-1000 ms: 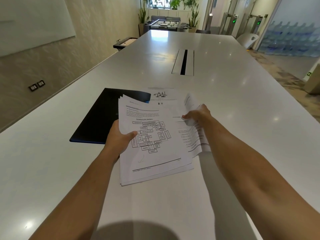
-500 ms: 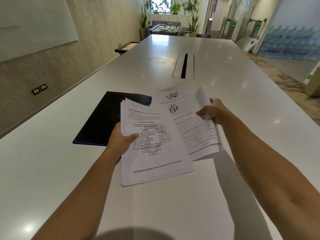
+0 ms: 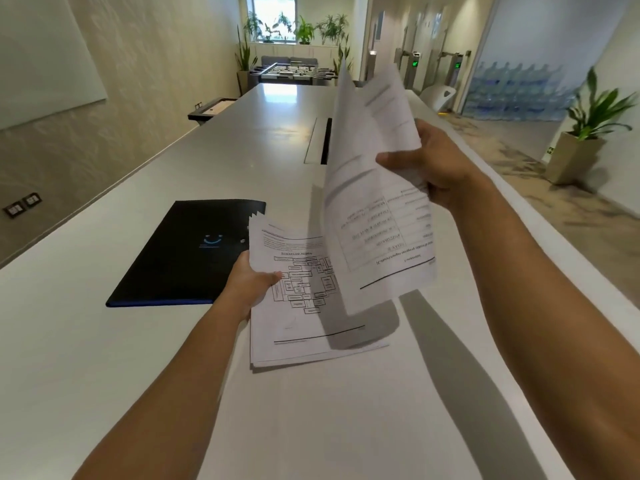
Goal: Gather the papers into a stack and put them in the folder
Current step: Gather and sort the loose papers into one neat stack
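Note:
A stack of printed papers [image 3: 298, 327] lies on the white table [image 3: 104, 341], a flowchart page on top. My left hand [image 3: 251, 284] grips the stack's left edge, thumb on the top sheet. My right hand [image 3: 433, 164] holds a few loose sheets [image 3: 374, 188] lifted in the air above and to the right of the stack, steeply tilted and blurred, with print showing upside down. A closed dark folder [image 3: 187, 254] with a small blue logo lies flat just left of the stack, its right edge tucked under the papers.
A cable slot [image 3: 318, 140] sits in the table's middle beyond the papers. The table's right edge runs close by my right arm. A potted plant [image 3: 581, 140] stands on the floor at right. A whiteboard [image 3: 45, 57] hangs on the left wall.
My right hand has raised the loose sheets off the table, up and away from the stack, and they now stand nearly upright. My left hand stays on the stack.

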`<move>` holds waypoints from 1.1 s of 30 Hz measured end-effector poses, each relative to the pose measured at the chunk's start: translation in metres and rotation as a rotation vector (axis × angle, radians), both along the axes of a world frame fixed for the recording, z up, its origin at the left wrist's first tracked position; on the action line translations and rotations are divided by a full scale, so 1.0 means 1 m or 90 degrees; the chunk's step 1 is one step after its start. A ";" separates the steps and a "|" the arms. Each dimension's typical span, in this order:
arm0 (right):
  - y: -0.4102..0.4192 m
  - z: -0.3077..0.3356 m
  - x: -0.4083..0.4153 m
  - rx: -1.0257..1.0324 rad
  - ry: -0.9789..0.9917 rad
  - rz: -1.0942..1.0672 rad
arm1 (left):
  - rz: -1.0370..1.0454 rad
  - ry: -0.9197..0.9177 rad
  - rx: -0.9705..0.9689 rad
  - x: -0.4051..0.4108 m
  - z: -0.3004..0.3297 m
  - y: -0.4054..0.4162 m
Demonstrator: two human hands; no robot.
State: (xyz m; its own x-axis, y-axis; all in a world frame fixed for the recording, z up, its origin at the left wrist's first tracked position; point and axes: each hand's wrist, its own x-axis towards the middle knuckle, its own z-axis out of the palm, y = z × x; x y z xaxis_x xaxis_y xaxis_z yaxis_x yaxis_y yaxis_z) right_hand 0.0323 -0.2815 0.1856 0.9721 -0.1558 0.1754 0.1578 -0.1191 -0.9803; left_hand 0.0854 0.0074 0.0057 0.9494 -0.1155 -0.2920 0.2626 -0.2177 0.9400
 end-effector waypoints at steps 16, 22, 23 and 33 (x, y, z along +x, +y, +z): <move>-0.009 -0.135 -0.041 -0.027 0.345 -0.053 | -0.011 0.147 -0.247 0.001 0.007 -0.015; 0.005 -0.139 -0.046 -0.116 0.371 -0.049 | -0.054 0.107 -0.152 -0.003 0.007 -0.015; 0.005 -0.139 -0.047 -0.117 0.371 -0.048 | -0.046 0.091 -0.126 -0.004 0.005 -0.016; -0.030 -0.108 -0.060 -0.032 0.280 -0.231 | -0.070 0.067 -0.094 0.000 -0.002 -0.013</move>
State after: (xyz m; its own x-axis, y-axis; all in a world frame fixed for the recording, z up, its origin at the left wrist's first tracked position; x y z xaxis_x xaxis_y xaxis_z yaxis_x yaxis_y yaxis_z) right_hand -0.0281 -0.3115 0.0780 0.8409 -0.4955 -0.2178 -0.3239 -0.1383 -0.9359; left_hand 0.0853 -0.0058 0.0041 0.8938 -0.2658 -0.3612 0.3436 -0.1116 0.9325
